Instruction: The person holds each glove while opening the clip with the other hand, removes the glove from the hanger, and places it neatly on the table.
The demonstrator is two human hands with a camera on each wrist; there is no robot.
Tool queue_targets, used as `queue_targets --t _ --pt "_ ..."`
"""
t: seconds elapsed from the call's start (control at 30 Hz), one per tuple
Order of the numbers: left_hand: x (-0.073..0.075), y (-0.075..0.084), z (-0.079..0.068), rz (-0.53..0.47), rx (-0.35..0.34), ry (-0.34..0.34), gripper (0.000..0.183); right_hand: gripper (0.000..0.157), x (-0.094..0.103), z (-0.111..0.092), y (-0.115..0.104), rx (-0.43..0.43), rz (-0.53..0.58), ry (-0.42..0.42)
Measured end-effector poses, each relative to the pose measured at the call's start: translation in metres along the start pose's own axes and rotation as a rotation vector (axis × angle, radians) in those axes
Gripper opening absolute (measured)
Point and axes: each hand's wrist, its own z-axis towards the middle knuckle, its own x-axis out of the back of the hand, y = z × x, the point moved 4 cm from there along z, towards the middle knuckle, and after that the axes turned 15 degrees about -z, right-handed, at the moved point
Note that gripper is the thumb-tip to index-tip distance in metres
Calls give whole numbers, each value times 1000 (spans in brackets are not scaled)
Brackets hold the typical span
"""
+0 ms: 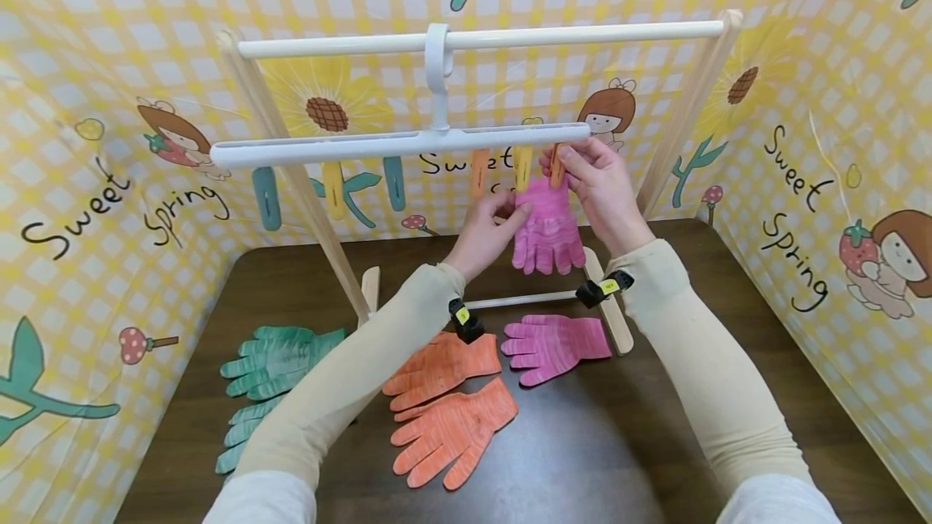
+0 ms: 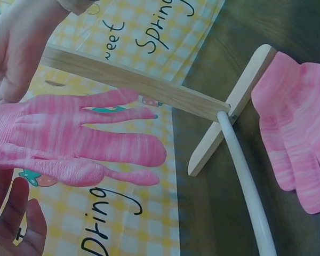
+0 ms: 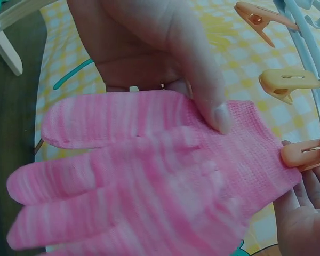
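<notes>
A pink glove (image 1: 549, 237) hangs fingers-down below the right end of a white clip hanger (image 1: 349, 145). My left hand (image 1: 482, 234) pinches the glove near its cuff, its thumb lying on the knit in the right wrist view. My right hand (image 1: 606, 188) grips an orange clip (image 1: 557, 166) at the hanger's end; its jaws meet the cuff edge (image 3: 288, 170). Beside it, a yellow clip (image 3: 288, 82) stands apart from the cuff in the right wrist view. A second pink glove (image 1: 559, 346) lies on the table under the hands.
The hanger hooks over the top bar (image 1: 582, 36) of a wooden rack. Further left hang another orange clip (image 1: 480, 172), a yellow clip (image 1: 333, 189) and teal clips (image 1: 267, 199). Two orange gloves (image 1: 459, 433) and green gloves (image 1: 280, 358), partly behind my left sleeve, lie on the table (image 1: 568, 459).
</notes>
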Motion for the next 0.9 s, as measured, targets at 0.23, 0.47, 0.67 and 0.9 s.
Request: queue_targets --t 0.23,0.47,0.67,0.9 --pt "3 -8 -6 16 34 -8 21 10 0 -1 2 -3 -3 -2" --pt "9 -14 -13 11 45 -16 21 21 0 -3 6 -33 -39 -25" --pt "14 -17 -18 18 44 -7 19 29 0 -4 6 -17 -69 -52" --pt "16 -19 -21 41 38 2 18 23 0 -4 4 -19 -48 -56"
